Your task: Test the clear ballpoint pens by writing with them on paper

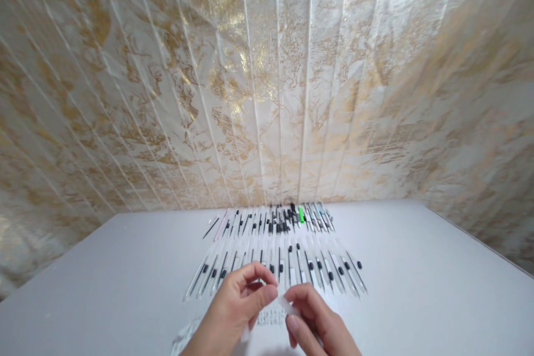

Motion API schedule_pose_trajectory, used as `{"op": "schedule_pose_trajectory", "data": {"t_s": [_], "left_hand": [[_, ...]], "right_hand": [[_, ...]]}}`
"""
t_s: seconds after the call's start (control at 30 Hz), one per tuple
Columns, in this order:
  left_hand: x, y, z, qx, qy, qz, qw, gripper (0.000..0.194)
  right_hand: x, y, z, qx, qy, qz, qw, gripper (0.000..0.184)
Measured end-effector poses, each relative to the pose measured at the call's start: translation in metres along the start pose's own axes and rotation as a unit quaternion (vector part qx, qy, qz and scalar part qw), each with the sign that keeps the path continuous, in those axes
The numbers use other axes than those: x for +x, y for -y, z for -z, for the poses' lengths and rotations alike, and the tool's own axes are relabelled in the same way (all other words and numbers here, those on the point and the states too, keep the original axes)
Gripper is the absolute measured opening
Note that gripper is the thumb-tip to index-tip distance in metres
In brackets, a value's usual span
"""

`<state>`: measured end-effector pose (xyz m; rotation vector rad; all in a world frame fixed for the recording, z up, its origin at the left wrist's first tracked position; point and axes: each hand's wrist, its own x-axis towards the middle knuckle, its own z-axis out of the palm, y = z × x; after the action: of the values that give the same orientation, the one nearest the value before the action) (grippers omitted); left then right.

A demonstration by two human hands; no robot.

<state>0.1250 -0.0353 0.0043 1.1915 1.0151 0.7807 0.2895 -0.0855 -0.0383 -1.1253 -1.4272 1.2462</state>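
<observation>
- Two bare hands meet low over the bench [425, 283], fingertips near each other.
- The right hand [317, 320] has its thumb and fingers curled narrow around a small whitish strip [287, 306], which pokes out toward the left hand [237, 303].
- The left hand is bent, thumb and forefinger close together; whether it grips anything, I cannot tell.
- Just beyond both hands lies a near row of slim clear pen parts [311, 267], many with dark cores and black pieces.
- Farther back, a second row of pens [271, 227] includes a bright green piece [301, 215].
- Small dark-marked pieces [269, 318], too blurred to name, lie between the hands.
- Crumpled clear plastic [181, 340] sits beside the left wrist.
- Behind the bench rises a gold-patterned sheet [267, 94].
</observation>
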Motion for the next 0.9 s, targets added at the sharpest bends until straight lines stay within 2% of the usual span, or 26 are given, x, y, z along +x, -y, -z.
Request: {"op": "schedule_pose_trajectory", "data": {"t_s": [0.13,0.27,0.43,0.57,0.63,0.73,0.8,0.9], "left_hand": [[0.000,0.007,-0.005,-0.019,0.004,-0.007,1.000,0.050],[-0.001,0.007,-0.004,-0.062,-0.023,0.001,0.998,0.047],[0.001,0.013,-0.005,-0.072,0.012,-0.013,0.997,0.047],[0.007,0.023,-0.006,-0.062,0.013,-0.052,0.997,0.045],[0.007,0.025,-0.007,-0.045,-0.006,-0.077,0.996,0.043],[0.005,0.022,-0.010,-0.016,-0.047,-0.092,0.995,0.031],[0.002,0.017,-0.012,-0.010,-0.055,-0.099,0.994,0.024],[-0.003,0.010,-0.014,0.003,-0.055,-0.100,0.993,0.018]], "right_hand": [[0.002,0.002,0.005,-0.035,0.015,-0.006,0.999,0.048],[0.002,0.001,0.007,-0.084,0.010,0.009,0.996,0.038],[0.001,0.000,0.008,-0.107,-0.015,0.025,0.994,0.031],[0.000,0.004,0.011,-0.112,0.017,0.026,0.993,0.029],[-0.001,0.007,0.011,-0.108,0.027,0.027,0.993,0.032],[0.001,0.011,0.011,-0.063,0.058,0.017,0.996,0.043],[0.002,0.013,0.011,0.017,0.094,-0.023,0.995,0.047],[0.003,0.017,0.015,0.133,0.139,-0.096,0.977,0.046]]}}
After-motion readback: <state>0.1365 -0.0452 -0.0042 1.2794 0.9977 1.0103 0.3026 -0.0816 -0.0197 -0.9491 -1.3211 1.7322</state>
